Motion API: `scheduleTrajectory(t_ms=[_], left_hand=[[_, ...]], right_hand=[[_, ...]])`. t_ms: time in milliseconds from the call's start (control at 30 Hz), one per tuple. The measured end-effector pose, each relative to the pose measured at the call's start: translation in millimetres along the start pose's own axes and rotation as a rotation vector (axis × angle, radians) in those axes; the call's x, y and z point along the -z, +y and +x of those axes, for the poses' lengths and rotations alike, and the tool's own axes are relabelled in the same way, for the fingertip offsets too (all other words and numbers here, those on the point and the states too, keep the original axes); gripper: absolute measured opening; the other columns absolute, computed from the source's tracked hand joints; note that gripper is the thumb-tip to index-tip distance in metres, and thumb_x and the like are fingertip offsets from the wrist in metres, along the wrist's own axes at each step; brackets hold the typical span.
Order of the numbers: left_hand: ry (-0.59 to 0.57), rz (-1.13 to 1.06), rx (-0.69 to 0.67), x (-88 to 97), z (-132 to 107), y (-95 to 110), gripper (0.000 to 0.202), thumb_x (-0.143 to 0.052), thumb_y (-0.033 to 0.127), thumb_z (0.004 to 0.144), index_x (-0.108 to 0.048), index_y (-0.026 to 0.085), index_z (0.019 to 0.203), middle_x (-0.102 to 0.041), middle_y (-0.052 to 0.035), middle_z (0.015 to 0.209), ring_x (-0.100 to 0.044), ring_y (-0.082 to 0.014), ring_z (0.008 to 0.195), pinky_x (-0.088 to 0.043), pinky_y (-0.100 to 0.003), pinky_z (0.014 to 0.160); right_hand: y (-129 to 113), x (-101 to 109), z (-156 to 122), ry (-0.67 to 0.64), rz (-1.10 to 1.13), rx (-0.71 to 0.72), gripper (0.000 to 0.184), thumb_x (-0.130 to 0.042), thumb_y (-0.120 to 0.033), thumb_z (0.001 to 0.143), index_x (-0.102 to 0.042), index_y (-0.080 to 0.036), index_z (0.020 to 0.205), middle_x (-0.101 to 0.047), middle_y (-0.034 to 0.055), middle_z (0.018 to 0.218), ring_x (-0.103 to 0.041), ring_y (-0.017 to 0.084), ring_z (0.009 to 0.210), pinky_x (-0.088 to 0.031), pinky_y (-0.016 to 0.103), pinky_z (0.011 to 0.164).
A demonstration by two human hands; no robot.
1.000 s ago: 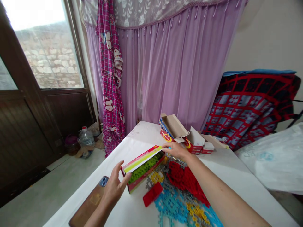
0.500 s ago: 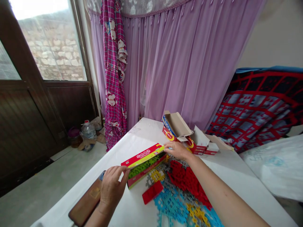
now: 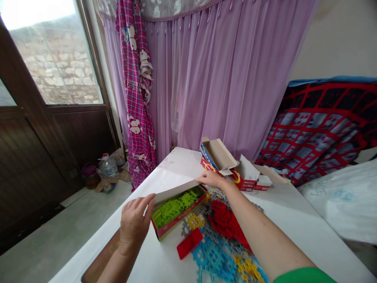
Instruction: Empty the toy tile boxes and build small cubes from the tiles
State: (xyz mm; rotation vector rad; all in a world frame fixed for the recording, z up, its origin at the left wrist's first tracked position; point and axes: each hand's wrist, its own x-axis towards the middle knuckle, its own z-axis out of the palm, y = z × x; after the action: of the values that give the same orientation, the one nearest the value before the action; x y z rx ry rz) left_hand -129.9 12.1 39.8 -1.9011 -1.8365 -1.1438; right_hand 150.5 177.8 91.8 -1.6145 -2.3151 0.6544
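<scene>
Between my hands a long red and yellow-green cardboard box (image 3: 173, 225) lies open on the table, its lid (image 3: 175, 191) tipped up and back. Bright green plastic building pieces (image 3: 176, 207) fill it. My left hand (image 3: 136, 215) pinches the lid's near left corner, and my right hand (image 3: 211, 179) grips its far right end. Right of the box lie loose pieces: a red pile (image 3: 226, 222), blue ones (image 3: 215, 253), yellow ones (image 3: 196, 221) and grey ones. A flat red plastic piece (image 3: 190, 243) rests just in front of the box. My right forearm partly covers the red pile.
Several opened cardboard boxes (image 3: 219, 153) are stacked at the back right of the white table (image 3: 179, 161). A brown phone-like slab (image 3: 101, 257) lies under my left forearm. Purple curtains (image 3: 224, 78) hang behind; a white bag (image 3: 341, 204) is at the right.
The box's lid has swung up and away from me, uncovering the green pieces. Both hands moved slightly left with it, still at its ends.
</scene>
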Motion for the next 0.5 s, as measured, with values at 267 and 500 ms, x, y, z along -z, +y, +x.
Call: scheduleTrajectory(t_ms=[267,500], left_hand=[[-0.029,0.241,-0.085,7.5,16,-7,0.03,-0.051,0.036,0.09,-0.068,0.031,0.114,-0.066,-0.0072,0.123,-0.058,-0.0293,0.11,-0.04,-0.044,0.094],[-0.211,0.197,-0.056,5.0,42,-10,0.028,-0.049,0.039,0.09,-0.07,0.027,0.104,-0.075,-0.0051,0.099,-0.064,-0.0255,0.095,-0.04,-0.041,0.091]], right_hand=[[-10,8,9,-0.044,-0.07,-0.034,0.034,-0.057,-0.043,0.072,-0.062,-0.017,0.052,-0.052,0.0001,0.052,-0.048,0.014,0.058,-0.03,0.025,0.053],[-12,8,26,0.084,-0.046,-0.024,0.034,-0.055,-0.045,0.079,-0.072,-0.016,0.08,-0.07,0.006,0.079,-0.062,0.019,0.075,-0.041,0.025,0.062]])
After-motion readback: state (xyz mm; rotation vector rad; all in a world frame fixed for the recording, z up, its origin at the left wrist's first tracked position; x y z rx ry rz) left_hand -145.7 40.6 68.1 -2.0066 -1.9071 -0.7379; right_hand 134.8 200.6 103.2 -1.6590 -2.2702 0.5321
